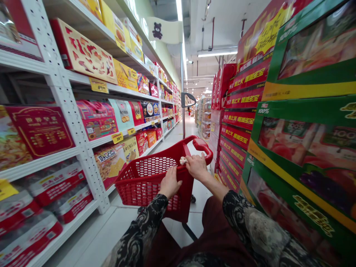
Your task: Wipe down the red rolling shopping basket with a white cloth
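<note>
A red plastic shopping cart (178, 202) with a perforated basket stands tilted in front of me. My left hand (170, 181) lies against the near side of its basket, fingers extended up to the rim and thumb apart. Farther right, my right hand (198, 166) is closed at the corner below the cart's red handle (205, 146). A small crumpled white wad, like tissue (183, 160), pokes out at its fingertips. Whether that hand also grips the rim is hard to tell. Through the holes and over the rim, the basket's inner wall shows.
White shelving (80, 148) with boxed snacks and bottle packs runs along the left. Stacked red drink cartons (239, 115) and green juice boxes (300, 137) rise close on the right. A grey metal pole (183, 122) stands beyond the cart. The tiled aisle (191, 126) continues ahead.
</note>
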`<state>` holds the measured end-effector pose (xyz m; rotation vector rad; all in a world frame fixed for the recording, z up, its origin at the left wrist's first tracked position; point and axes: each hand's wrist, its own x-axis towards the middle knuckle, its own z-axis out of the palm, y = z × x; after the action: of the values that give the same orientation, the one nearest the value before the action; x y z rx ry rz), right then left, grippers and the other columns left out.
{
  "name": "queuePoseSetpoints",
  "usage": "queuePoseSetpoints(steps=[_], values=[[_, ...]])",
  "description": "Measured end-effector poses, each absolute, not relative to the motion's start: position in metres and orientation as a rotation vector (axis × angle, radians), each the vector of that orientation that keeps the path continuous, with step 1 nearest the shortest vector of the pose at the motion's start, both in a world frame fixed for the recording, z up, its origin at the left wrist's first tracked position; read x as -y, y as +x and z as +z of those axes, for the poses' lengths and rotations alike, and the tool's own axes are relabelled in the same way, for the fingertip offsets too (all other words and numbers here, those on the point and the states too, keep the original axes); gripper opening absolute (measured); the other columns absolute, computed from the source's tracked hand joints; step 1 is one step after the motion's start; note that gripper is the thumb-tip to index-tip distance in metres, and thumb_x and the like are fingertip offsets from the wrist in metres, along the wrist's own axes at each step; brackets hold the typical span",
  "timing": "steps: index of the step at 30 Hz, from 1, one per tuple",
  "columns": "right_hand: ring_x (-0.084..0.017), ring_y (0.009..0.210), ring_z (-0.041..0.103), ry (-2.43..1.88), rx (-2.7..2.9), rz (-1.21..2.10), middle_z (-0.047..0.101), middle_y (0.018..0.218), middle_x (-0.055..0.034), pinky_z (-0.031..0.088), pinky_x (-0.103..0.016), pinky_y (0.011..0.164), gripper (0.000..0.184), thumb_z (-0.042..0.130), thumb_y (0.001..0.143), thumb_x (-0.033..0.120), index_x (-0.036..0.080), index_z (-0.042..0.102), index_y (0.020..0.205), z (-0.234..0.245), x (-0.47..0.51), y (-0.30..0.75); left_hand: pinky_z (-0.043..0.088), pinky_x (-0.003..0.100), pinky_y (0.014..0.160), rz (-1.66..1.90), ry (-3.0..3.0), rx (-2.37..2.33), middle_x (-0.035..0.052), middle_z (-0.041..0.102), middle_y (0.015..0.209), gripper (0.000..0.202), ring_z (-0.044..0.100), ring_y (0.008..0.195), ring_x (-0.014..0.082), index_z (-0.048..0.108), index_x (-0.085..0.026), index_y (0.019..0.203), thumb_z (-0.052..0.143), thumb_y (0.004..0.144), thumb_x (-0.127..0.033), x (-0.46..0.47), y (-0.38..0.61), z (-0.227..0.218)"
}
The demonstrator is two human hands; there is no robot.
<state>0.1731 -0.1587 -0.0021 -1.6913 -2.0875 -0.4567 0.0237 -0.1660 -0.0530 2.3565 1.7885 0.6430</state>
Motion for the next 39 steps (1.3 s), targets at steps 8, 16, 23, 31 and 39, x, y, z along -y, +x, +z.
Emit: queuePoseSetpoints(steps=[8, 16, 23, 31, 39], values=[[-0.023, 0.099, 0.057, -1.675, 2.202, -0.280, 0.064, 0.104, -0.0099, 0.027, -0.042, 0.093, 0.036, 0.030, 0.090, 0.027, 0.019, 0.051, 0.118, 0.010, 0.159, 0.169, 0.022, 0.043, 0.109, 1.076, 2.418, -1.668, 0.0113, 0.030, 0.145, 0.066, 0.024, 0.135, 0.0219, 0.025, -0.016, 0.137, 0.048, 0.076, -0.028, 0.158, 0.047, -0.025], [-0.017, 0.113, 0.050, -1.466, 1.991, -0.054, 0.053, 0.126, -0.0096, 0.035, -0.027, 0.093, 0.041, 0.029, 0.090, 0.024, 0.014, 0.041, 0.128, 0.019, 0.154, 0.179, 0.034, 0.041, 0.096, 0.868, 2.301, -1.633, 0.0097, 0.063, 0.110, 0.033, 0.056, 0.106, 0.0238, 0.056, -0.019, 0.109, 0.038, 0.081, -0.027, 0.158, 0.081, -0.002], [-0.016, 0.118, 0.044, -1.432, 1.856, -0.138, 0.052, 0.126, -0.0123, 0.031, -0.027, 0.098, 0.041, 0.030, 0.091, 0.027, 0.010, 0.044, 0.125, 0.013, 0.147, 0.183, 0.039, 0.037, 0.087, 0.759, 2.247, -1.748, 0.0057, 0.066, 0.106, 0.031, 0.058, 0.102, 0.0234, 0.060, -0.023, 0.101, 0.042, 0.081, -0.039, 0.152, 0.055, -0.005], [-0.021, 0.101, 0.056, -1.564, 2.068, -0.273, 0.063, 0.111, -0.0078, 0.018, -0.044, 0.099, 0.035, 0.030, 0.093, 0.035, 0.021, 0.049, 0.119, -0.005, 0.151, 0.176, 0.040, 0.032, 0.080, 0.762, 2.263, -1.871, 0.0060, 0.065, 0.105, 0.031, 0.058, 0.098, 0.0211, 0.057, -0.023, 0.106, 0.044, 0.081, -0.036, 0.139, 0.023, -0.039], [-0.020, 0.096, 0.057, -1.533, 2.071, -0.380, 0.067, 0.104, -0.0065, 0.020, -0.039, 0.094, 0.033, 0.032, 0.093, 0.034, 0.021, 0.053, 0.115, -0.013, 0.155, 0.177, 0.038, 0.032, 0.090, 0.943, 2.352, -1.696, 0.0075, 0.061, 0.113, 0.036, 0.054, 0.105, 0.0203, 0.051, -0.019, 0.116, 0.046, 0.082, -0.030, 0.135, 0.042, -0.047]])
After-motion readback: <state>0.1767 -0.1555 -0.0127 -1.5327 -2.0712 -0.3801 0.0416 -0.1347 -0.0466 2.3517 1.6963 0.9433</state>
